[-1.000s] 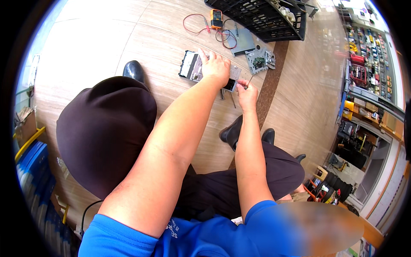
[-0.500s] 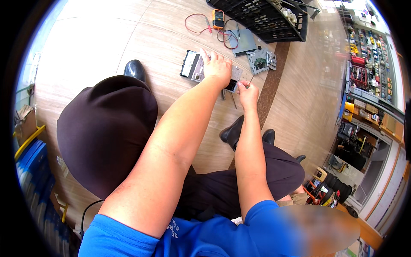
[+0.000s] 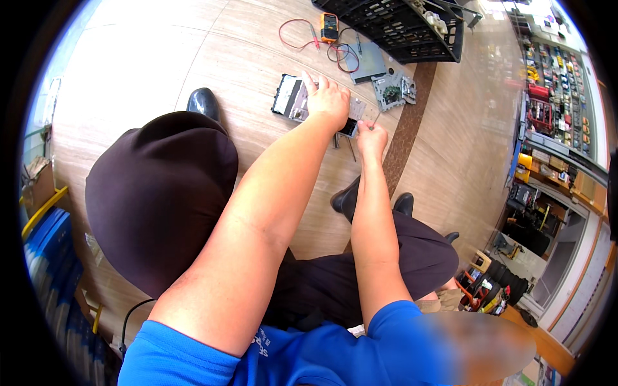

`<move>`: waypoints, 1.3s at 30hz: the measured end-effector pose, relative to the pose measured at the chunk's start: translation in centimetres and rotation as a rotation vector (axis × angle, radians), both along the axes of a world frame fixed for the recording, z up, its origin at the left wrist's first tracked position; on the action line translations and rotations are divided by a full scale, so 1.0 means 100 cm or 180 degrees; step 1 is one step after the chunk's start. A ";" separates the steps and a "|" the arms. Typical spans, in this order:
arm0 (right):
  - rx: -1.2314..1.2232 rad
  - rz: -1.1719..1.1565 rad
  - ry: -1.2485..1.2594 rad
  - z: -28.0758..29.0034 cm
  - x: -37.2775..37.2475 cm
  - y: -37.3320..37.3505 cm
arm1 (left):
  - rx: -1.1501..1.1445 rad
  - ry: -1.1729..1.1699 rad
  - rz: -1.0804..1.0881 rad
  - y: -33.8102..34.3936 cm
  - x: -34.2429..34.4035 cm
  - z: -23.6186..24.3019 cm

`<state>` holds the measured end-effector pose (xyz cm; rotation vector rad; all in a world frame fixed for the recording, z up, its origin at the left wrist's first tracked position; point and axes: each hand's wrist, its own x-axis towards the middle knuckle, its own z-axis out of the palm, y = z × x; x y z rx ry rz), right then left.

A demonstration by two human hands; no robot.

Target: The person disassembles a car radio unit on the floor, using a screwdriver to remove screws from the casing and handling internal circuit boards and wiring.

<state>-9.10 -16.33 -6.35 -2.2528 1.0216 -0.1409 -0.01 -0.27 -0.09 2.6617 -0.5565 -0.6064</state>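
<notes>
On the floor ahead of me lies a flat, boxy metal-cased electronic device [image 3: 288, 98] with a black front end. My left hand [image 3: 329, 106] rests across it, fingers reaching over its far edge and holding it. Much of the casing is hidden under that hand. At the device's right end, my right hand [image 3: 373, 139] is closed in a pinch on a thin-shafted tool [image 3: 377, 119], which looks like a screwdriver. Its handle is hidden in my fingers. Another thin rod [image 3: 352, 150] lies on the floor just nearer than the device.
A grey metal plate with a green circuit part [image 3: 391, 94] and a flat grey panel [image 3: 365, 63] lie beyond my right hand. An orange multimeter [image 3: 329, 28] with red and black leads is farther off, beside a black plastic crate [image 3: 393, 29]. My shoe [image 3: 204, 104] stands at left.
My right hand has turned slightly around the tool and shifted a little. My left hand and the device look almost the same.
</notes>
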 end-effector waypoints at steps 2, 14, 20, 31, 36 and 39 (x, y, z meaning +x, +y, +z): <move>0.0654 -0.0277 -0.0075 0.012 0.001 0.019 | 0.0036 0.0013 0.0010 0.004 -0.001 -0.005; 0.1503 -0.0566 -0.0491 0.017 -0.002 0.023 | 0.0004 0.0030 -0.0057 0.004 0.000 0.000; 0.1094 -0.0643 -0.0542 -0.003 -0.008 0.020 | 0.0010 0.0019 -0.0047 0.004 0.000 -0.002; 0.1243 -0.0527 -0.0829 -0.001 -0.012 0.018 | 0.0017 0.0004 -0.0026 0.006 0.000 -0.004; 0.0387 0.0048 -0.0460 0.005 -0.012 0.017 | -0.0015 0.0040 -0.0027 0.006 0.000 -0.001; -0.0037 0.0287 -0.0507 -0.005 -0.013 0.005 | -0.0053 0.0012 -0.0036 0.003 0.001 0.002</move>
